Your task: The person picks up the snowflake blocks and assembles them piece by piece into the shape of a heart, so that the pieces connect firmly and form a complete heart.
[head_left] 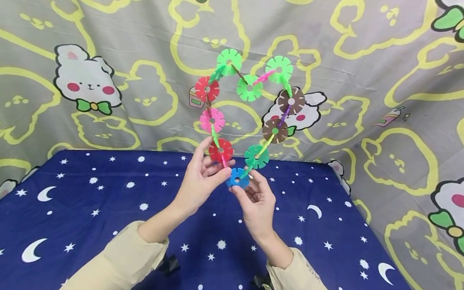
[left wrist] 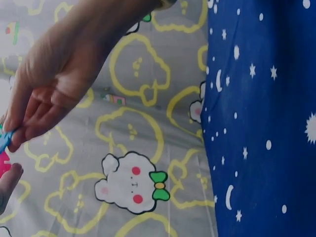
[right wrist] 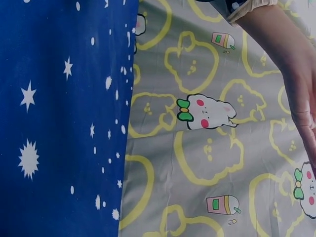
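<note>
Upright above the table stands a heart-shaped chain of interlocking notched plastic discs, seen whole in the head view. Its lowest piece is a blue disc (head_left: 237, 178); a red disc (head_left: 220, 150) and a teal disc (head_left: 256, 156) come just above. My left hand (head_left: 201, 176) grips the chain's lower left, fingers behind the red disc and thumb near the blue one. Between thumb and fingers, my right hand (head_left: 258, 203) pinches the blue disc. Across the left wrist view reaches the right hand (left wrist: 57, 81); the right wrist view shows part of the left hand (right wrist: 301, 98), the chain hidden.
A dark blue cloth (head_left: 90, 207) printed with stars and moons covers the table. Behind and beside it hangs a grey curtain (head_left: 142, 44) with yellow outlines and rabbit prints. Black straps (head_left: 169, 264) show under the wrists.
</note>
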Available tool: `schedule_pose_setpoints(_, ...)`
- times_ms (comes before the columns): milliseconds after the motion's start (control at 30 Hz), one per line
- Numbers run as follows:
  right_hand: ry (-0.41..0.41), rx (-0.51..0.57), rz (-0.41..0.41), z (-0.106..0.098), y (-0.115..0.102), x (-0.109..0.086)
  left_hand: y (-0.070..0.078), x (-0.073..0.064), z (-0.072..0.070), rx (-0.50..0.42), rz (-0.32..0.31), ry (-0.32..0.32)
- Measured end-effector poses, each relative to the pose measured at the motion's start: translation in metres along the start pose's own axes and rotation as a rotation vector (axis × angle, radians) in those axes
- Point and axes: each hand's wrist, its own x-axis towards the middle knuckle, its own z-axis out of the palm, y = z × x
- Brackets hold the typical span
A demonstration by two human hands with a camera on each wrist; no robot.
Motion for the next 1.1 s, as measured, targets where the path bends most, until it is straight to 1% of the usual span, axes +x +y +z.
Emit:
schedule_pose_setpoints(200, -0.031, -0.002, -0.029, -0.002, -0.002, -0.001, 0.003, 0.003, -0.007, 0.008, 0.001, -0.065)
schedule_pose_setpoints(300, -0.036, -0.019, -0.039, -0.002, -0.003, -0.001, 0.005, 0.004, -0.008, 0.013, 0.009, -0.080)
schedule_pose_setpoints(400, -0.021, -0.024, -0.035, -0.002, -0.004, -0.002, 0.006, 0.004, -0.006, -0.010, 0.025, -0.080)
schedule_pose_setpoints(467, -0.008, 0.011, -0.030, 0.001, -0.004, -0.003, 0.004, 0.003, -0.004, -0.055, 0.048, -0.061)
schedule_pose_setpoints(633, 0.054, 0.133, -0.023, 0.009, -0.003, -0.005, -0.004, 0.001, 0.003, -0.230, 0.131, 0.008)
schedule_pose_setpoints(700, 0.083, 0.154, -0.027, 0.013, -0.004, -0.005, -0.006, 0.001, 0.006, -0.282, 0.151, 0.038)
schedule_pose_setpoints(833, 0.128, 0.163, -0.039, 0.017, -0.003, -0.005, -0.008, 0.000, 0.013, -0.352, 0.152, 0.091)
schedule_pose_setpoints(1000, 0.178, 0.154, -0.035, 0.018, -0.004, -0.004, -0.011, 0.000, 0.020, -0.464, 0.128, 0.111)
schedule_pose_setpoints(1100, 0.202, 0.170, -0.030, 0.020, -0.005, -0.002, -0.013, 0.001, 0.024, -0.491, 0.135, 0.127)
